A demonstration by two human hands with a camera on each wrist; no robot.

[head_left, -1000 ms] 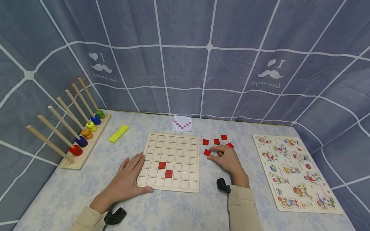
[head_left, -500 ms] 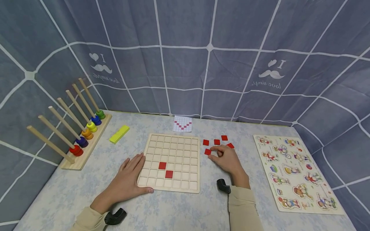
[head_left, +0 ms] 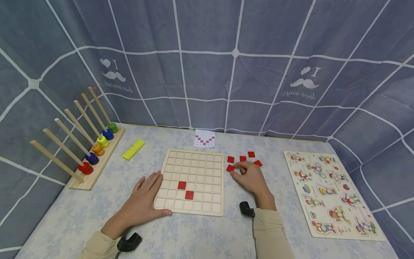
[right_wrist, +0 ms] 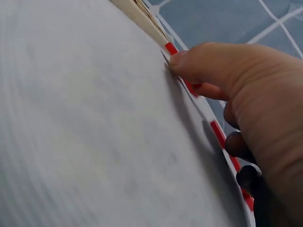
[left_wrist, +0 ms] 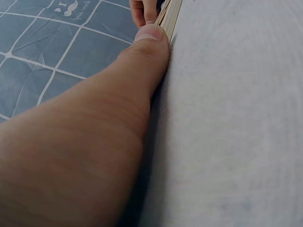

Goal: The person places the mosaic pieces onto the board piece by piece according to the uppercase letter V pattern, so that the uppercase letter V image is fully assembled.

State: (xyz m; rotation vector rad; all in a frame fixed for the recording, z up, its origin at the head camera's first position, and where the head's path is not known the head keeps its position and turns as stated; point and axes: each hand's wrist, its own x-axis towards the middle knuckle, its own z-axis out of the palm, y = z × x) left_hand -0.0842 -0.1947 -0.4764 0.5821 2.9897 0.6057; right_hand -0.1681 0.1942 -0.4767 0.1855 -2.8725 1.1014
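Note:
A pale wooden grid board (head_left: pixel 207 208) lies in front of me, with two red tiles (head_left: pixel 182 185) set diagonally in its cells. My left hand (head_left: pixel 140 203) rests flat at the board's left edge, fingers extended, its thumb along the near edge. In the left wrist view the thumb (left_wrist: pixel 147 56) presses against the board's side. Right of the board, my right hand (head_left: pixel 252 178) pinches a red square tile (head_left: pixel 230 168) at its right edge between thumb and index finger. Several other red tiles (head_left: pixel 251 154) lie loose just beyond that hand.
A paper card (head_left: pixel 204 138) with a red V pattern on a grid lies behind the board. At the left stand a peg rack (head_left: pixel 81 185) with coloured rings and a yellow bar (head_left: pixel 133 150). A picture puzzle board (head_left: pixel 333 194) lies at the right. A curtain hangs behind.
My right hand has shifted slightly left and away from me, and the red tile at its fingertips has turned and moved with it. My left hand and the board stay put.

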